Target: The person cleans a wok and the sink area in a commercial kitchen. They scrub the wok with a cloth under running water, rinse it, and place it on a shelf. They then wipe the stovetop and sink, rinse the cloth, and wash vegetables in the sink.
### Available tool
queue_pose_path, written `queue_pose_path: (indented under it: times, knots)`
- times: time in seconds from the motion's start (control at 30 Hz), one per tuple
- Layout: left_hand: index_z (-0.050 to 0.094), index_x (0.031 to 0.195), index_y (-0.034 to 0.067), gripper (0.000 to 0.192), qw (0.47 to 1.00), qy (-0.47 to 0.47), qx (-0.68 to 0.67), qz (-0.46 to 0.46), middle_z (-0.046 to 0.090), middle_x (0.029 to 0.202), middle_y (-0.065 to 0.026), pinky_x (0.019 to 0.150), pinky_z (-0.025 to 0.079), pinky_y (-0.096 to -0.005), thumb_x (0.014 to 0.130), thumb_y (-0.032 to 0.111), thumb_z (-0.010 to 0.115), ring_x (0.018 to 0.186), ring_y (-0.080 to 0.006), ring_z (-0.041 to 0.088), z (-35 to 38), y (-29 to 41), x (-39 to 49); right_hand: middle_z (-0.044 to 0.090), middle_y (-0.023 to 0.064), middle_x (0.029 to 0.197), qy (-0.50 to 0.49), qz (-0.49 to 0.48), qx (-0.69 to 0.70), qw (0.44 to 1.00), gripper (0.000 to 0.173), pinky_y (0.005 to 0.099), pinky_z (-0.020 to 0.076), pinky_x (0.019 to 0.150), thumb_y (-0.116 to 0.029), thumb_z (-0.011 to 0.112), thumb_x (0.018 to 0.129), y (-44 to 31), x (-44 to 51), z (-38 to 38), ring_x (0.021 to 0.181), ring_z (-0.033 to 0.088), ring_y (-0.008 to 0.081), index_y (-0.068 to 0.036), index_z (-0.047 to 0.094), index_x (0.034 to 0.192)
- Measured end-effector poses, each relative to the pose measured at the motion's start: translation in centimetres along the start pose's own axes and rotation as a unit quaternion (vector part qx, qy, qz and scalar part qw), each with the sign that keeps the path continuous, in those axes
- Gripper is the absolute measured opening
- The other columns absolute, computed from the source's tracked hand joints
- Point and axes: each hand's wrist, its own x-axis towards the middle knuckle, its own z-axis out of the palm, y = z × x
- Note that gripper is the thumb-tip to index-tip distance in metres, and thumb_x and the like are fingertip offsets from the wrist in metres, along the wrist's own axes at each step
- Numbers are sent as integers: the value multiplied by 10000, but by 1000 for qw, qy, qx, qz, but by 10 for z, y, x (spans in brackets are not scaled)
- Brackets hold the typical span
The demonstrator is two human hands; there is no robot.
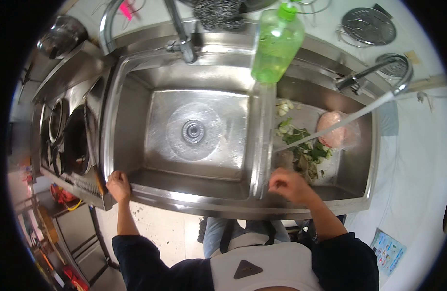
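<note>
My left hand (118, 185) rests, fingers curled, on the front left corner of a stainless steel sink rim (194, 207). My right hand (290, 185), slightly blurred, hovers over the front of the right basin, close to the divider (261, 145); whether its fingers hold anything cannot be told. Green leafy vegetable scraps (300, 140) lie in that basin beyond it. Farther right sits a pinkish lump in a clear plastic bag (332, 129). A pale hose (340, 123) slants from the right faucet down over the scraps. The left basin (198, 167) has a round drain (193, 131) and a wet floor.
A green pump bottle (278, 47) stands at the back of the divider. Two faucets, left (187, 49) and right (349, 82), reach over the sink. Steel scourers (220, 14) lie behind. At left is a stove with a wok (76, 142) and a long-handled utensil (90, 142).
</note>
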Motion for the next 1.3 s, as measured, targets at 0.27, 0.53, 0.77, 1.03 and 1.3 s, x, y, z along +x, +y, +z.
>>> queue_pose_path:
  times: [0.27, 0.53, 0.77, 1.03, 1.3]
  knots:
    - [661, 939, 87, 100, 998, -8, -3, -69, 653, 975, -78, 831, 456, -447, 868, 133, 610, 938, -296, 595, 11, 32, -5, 620, 56, 849, 386, 94, 327, 857, 112, 279, 479, 654, -58, 566, 928, 89, 22, -100, 768, 605, 161, 24, 640, 948]
    - [629, 999, 31, 127, 867, -55, -495, -7, 613, 1016, -72, 791, 468, -289, 887, -15, 591, 896, -165, 566, -24, 240, -27, 636, 186, 1038, 189, 212, -288, 914, 244, 449, 510, 790, -117, 668, 861, 189, 51, -72, 955, 623, 313, 8, 611, 1062]
    - [648, 1069, 16, 154, 625, -365, -689, -38, 654, 996, -46, 829, 492, -261, 971, 123, 596, 892, -116, 606, -57, 435, -61, 611, 176, 999, 293, 148, -187, 926, 158, 494, 466, 757, -136, 678, 823, 157, 36, -68, 966, 579, 382, -31, 605, 916]
    - [605, 1104, 0, 257, 420, -484, -694, -329, 626, 995, -101, 824, 487, -313, 999, 230, 557, 933, -159, 597, 15, 576, -37, 624, 148, 902, 219, -67, -220, 948, 154, 416, 484, 728, -98, 654, 814, 81, 28, -104, 853, 609, 346, -34, 584, 936]
    - [614, 934, 9, 269, 687, -361, -606, -171, 620, 812, -63, 679, 451, -306, 1012, 248, 518, 744, -130, 502, 50, 590, -57, 615, 65, 788, 340, 158, 217, 901, 184, 297, 531, 644, -149, 671, 901, 174, 11, -103, 708, 616, 171, -8, 602, 996]
